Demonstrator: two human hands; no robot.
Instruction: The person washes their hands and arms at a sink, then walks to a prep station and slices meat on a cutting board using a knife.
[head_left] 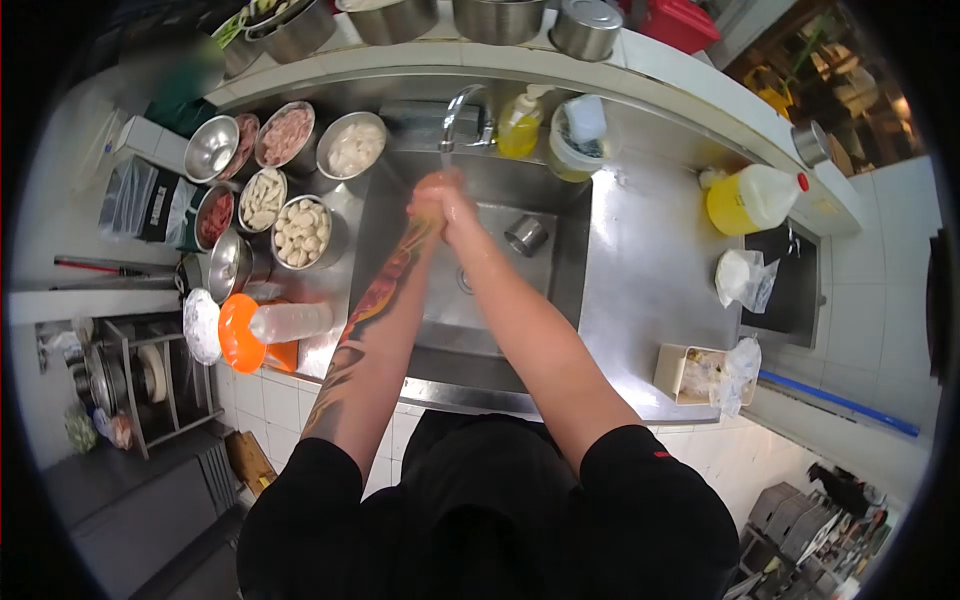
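Observation:
Over the steel sink (400,335), my left hand (426,196) and my right hand (457,212) are pressed together beneath the curved faucet (452,122). Their fingers are wrapped against each other and partly blurred; whether anything lies between them cannot be made out. A small metal cup (526,235) lies in the basin to the right of my hands, near the drain (465,281). Behind the sink stand a yellow soap pump bottle (519,127) and a white tub (577,150) with a light blue sponge (585,118) on top.
Metal bowls of raw meat (286,135) and whitish balls (302,232) crowd the left counter, with a clear bottle (290,322) by an orange container (240,335). On the right are a yellow jug (752,200), a plastic bag (741,278) and a cream bin (672,372).

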